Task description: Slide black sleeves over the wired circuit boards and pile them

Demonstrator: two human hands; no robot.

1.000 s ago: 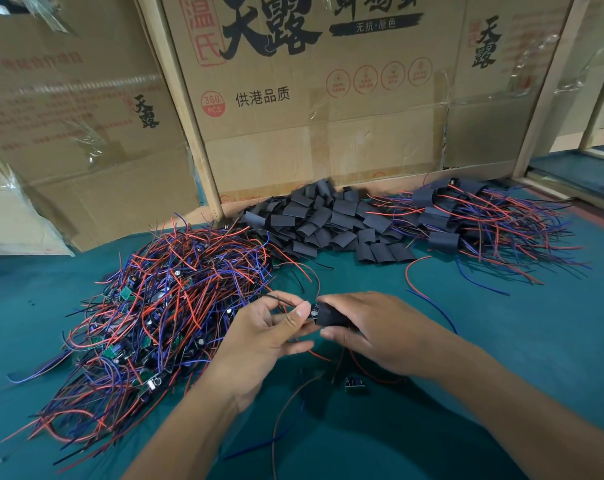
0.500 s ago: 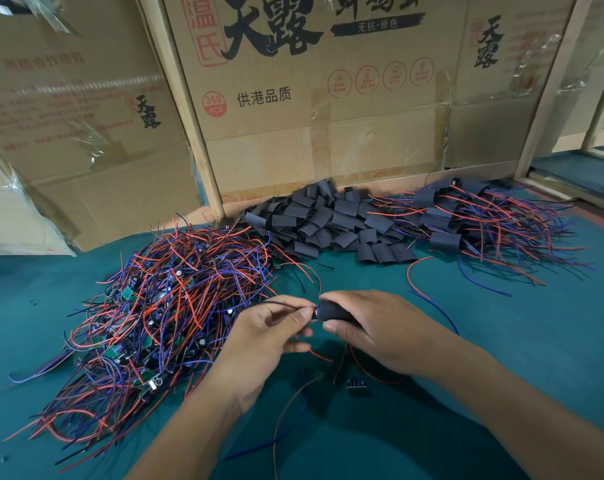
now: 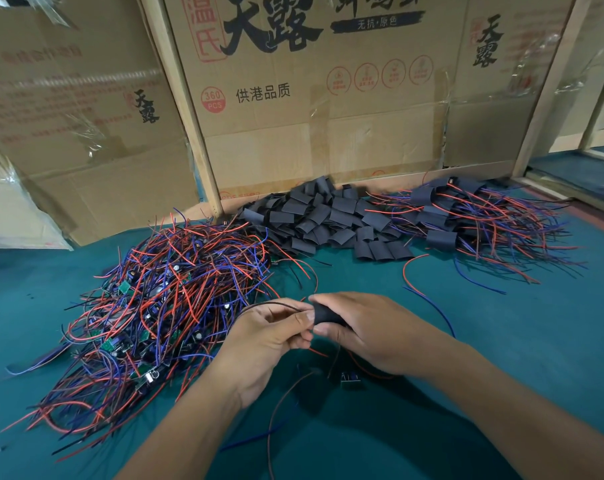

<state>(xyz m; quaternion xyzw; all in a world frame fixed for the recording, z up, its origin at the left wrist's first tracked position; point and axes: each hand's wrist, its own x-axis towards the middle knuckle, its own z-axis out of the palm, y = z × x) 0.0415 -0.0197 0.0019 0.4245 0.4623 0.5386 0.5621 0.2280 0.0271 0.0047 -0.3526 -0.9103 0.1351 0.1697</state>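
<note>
On the tabletop [image 3: 536,341], the heap of bare wired boards [image 3: 148,313] fills the left of the frame, the loose sleeves [image 3: 328,216] lie at upper centre, and the sleeved boards [image 3: 467,220] are piled to their right. Cardboard boxes [image 3: 311,98] stand behind all three. Both hands [image 3: 328,334] meet at lower centre, before the sleeves.

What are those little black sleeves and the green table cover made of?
Black sleeves: probably thin flexible plastic or rubbery tubing; matte, lying flattened with soft creases. Table cover: looks like teal felt or similar cloth, dull and without glare.

head-worn view, facing forward and down, close over teal table [image 3: 536,341]
</note>
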